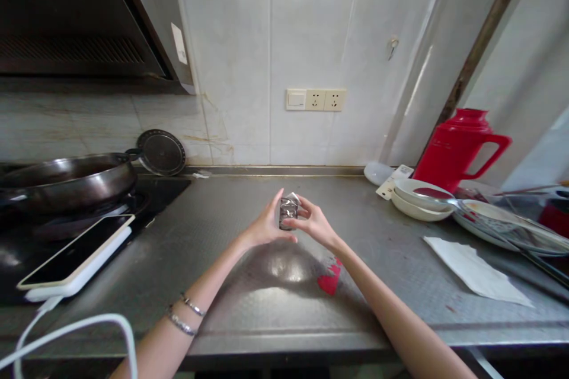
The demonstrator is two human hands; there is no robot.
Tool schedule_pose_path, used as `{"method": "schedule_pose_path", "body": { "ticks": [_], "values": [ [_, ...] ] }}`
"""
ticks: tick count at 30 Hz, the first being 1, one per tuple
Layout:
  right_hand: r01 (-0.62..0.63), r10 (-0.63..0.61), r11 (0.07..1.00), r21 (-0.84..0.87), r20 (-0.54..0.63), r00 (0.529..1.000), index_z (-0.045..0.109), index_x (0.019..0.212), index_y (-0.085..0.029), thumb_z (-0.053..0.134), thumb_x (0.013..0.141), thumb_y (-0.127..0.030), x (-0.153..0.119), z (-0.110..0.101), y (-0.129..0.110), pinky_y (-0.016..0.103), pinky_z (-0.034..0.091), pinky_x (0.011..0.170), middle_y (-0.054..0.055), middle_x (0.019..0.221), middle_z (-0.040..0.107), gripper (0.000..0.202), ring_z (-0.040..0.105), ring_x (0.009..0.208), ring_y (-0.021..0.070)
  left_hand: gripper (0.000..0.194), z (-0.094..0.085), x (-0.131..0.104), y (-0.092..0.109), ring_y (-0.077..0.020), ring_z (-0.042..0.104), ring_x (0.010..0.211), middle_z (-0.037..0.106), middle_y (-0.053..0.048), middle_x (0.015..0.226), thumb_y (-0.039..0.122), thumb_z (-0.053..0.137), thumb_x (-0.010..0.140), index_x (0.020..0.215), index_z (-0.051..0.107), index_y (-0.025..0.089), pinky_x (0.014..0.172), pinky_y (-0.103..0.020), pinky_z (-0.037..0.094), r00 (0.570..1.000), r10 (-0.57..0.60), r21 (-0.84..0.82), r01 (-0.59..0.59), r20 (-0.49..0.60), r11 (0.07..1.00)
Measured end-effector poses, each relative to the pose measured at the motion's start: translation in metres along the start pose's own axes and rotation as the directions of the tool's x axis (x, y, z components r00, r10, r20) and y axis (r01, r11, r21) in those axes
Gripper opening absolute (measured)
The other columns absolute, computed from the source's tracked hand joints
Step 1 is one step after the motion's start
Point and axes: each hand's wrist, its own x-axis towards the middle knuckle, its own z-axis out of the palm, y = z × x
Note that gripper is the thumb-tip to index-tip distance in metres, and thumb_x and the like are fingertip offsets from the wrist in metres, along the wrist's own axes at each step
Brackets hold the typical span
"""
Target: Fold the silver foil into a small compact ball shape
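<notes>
Over the middle of the steel counter (213, 213), a small dark packet in shiny, crinkled wrapping (288, 208) sits between my two hands. Curved around its left side is my left hand (263, 226), its thumb stretched out below the packet. My right hand (316, 224) grips it from the right, thumb across the front and fingers behind. A pale flap sticks up at the packet's top. The fingers hide part of it, and its contents cannot be made out. A red torn patch (328, 284) lies on the counter near my right forearm.
To the left are a pan (66, 180) on the stove, a round dark lid (160, 153), and a phone on a white block (77, 254) with a cable. On the right stand a red thermos (457, 151), bowls (420, 207), plates (489, 237) and a paper napkin (475, 269).
</notes>
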Motion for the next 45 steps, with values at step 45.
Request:
{"method": "schedule_pose_path", "body": {
  "ticks": [45],
  "values": [
    [0.521,-0.672,0.664,-0.536,-0.122,0.731,0.064,0.116,-0.026,0.045,0.092,-0.016,-0.013,0.01,-0.001,0.044,0.046,0.104,0.002,0.112,0.07,0.033,0.066,0.104,0.0197,0.08,0.021,-0.007,0.008,-0.0209,0.059,0.1,0.056,-0.009,0.116,0.019,0.076,0.06,0.126,0.03,0.023,0.084,-0.031,0.048,0.978,0.159,0.066,-0.151,-0.139,0.986]
  ]
}}
